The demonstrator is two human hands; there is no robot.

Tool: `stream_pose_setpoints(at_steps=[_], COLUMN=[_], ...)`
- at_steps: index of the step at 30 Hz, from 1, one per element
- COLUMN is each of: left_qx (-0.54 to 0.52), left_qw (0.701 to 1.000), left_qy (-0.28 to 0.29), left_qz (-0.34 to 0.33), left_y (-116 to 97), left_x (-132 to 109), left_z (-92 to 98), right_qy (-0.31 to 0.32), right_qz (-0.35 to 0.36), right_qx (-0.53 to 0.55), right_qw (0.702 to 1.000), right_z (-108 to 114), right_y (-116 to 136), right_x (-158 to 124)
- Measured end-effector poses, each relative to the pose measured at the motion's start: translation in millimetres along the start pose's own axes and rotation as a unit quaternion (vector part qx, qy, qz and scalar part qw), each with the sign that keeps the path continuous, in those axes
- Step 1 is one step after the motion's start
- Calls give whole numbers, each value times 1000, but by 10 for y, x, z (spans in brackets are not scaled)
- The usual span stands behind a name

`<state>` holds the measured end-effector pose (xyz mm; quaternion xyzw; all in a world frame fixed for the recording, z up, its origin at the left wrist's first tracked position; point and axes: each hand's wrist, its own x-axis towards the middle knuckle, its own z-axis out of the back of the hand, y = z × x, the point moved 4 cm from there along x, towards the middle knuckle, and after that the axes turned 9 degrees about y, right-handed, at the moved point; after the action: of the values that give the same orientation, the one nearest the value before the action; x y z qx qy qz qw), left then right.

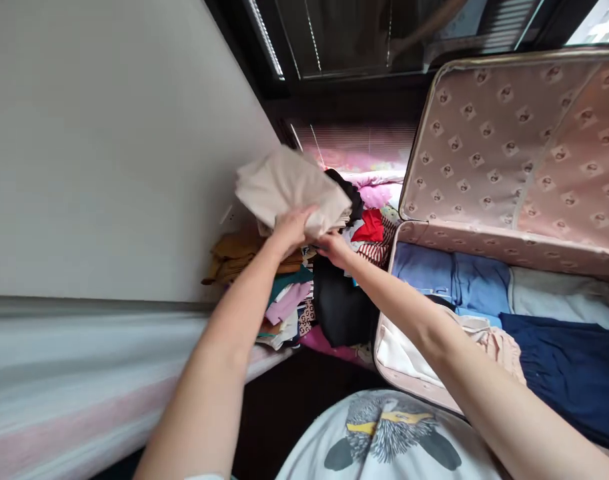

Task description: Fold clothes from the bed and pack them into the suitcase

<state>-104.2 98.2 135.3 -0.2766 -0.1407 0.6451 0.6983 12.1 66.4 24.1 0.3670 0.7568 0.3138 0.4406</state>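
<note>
A folded cream cloth bundle (pixel 294 187) is raised over the piled clothes near the wall, its far edge a little blurred. My left hand (pixel 291 229) presses on its near side, fingers partly over the cloth. At its lower right corner, my right hand (pixel 334 248) grips the edge, with the fingertips partly hidden. Beneath lie mustard folded clothes (pixel 234 257), a lilac garment (pixel 288 301) and a black garment (pixel 341 300). A red cloth (pixel 369 227) lies just right of the bundle.
An open pink suitcase (pixel 419 230) stands at the right, holding blue clothes (pixel 479 277), a grey-white garment (pixel 559 293) and navy clothes (pixel 579 367). A white wall (pixel 109 147) rises at the left. Behind is a dark-framed window with blinds (pixel 359 143).
</note>
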Motion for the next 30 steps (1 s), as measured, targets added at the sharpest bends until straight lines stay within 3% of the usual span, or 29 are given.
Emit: stream_pose_setpoints(at_steps=[1,3,6,8,10,13,15,16,18,20,23,25,27,30], left_qx=[27,78,194,273,301,272,201,160,93,69,129,180,219,270], left_qw=[999,994,973,951,943,957,970,974,970,950,898,862,843,861], left_qy=[36,80,116,147,143,64,42,57,124,211,342,406,440,412], left_qz=[-2,-14,-32,-26,-23,-82,-131,-151,-185,-220,-246,-246,-219,-124], left_y=[206,497,641,598,457,79,-203,-340,-600,-818,-983,-999,-975,-925], left_x=[-8,-57,-108,-139,-204,-411,-634,-767,-1056,-1347,-1701,-1854,-1920,-1871], left_z=[-261,-590,-653,-555,-445,-408,-551,-689,-1090,-1606,-2416,-2858,-3177,-3430], right_qy=[-2,31,110,53,-19,-57,-32,-15,18,34,27,17,5,-29], right_qz=[-20,-31,-10,-12,-24,-71,-126,-149,-165,-139,-92,-84,-85,-82], right_qx=[-7,-13,-45,-112,-214,-409,-528,-575,-642,-682,-700,-697,-694,-691], right_qw=[1000,999,993,992,976,908,839,804,749,717,707,712,715,718], right_z=[156,533,1267,1892,2472,3047,3215,3248,3236,3174,3108,3110,3129,3151], right_y=[-223,-523,-639,-615,-604,-735,-919,-1015,-1181,-1289,-1372,-1403,-1417,-1429], right_x=[-72,-323,-848,-1203,-1519,-1854,-1960,-1985,-2004,-2012,-2040,-2056,-2078,-2201])
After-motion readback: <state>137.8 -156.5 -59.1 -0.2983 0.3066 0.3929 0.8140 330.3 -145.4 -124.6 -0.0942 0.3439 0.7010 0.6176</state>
